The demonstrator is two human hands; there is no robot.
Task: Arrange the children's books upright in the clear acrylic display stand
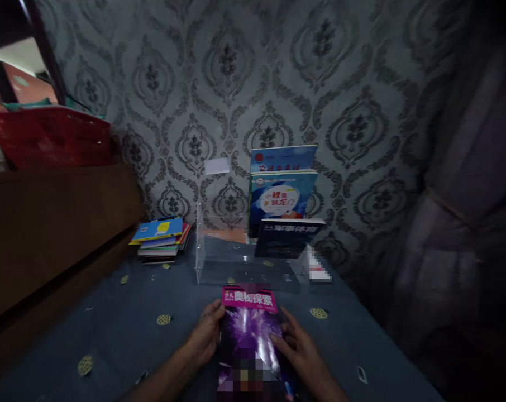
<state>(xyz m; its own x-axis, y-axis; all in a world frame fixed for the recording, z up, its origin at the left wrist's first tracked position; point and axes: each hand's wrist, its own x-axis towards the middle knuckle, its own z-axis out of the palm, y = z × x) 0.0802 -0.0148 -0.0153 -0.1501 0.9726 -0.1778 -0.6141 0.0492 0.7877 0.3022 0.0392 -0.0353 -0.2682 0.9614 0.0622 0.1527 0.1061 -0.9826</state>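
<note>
A purple magazine with a pink title band (249, 326) is low in the middle of the head view, its lower part blurred out. My left hand (209, 329) grips its left edge, thumb toward the cover and fingers behind. On the right edge, my right hand (297, 346) lays its thumb on the cover, with the fingers around the side. Just beyond stands a clear acrylic book rack (199, 251). A dark magazine (289, 240) leans in the rack's front right, and behind it are a blue picture book (282, 195) and another blue book (284, 157).
Left of the rack lies a stack of books (161, 240) on the dark patterned cloth (123, 329). A wooden cabinet (56, 223) bearing a red basket (52, 137) borders the left. A curtain (449, 240) hangs at right. Behind the rack is a patterned wall (228, 100).
</note>
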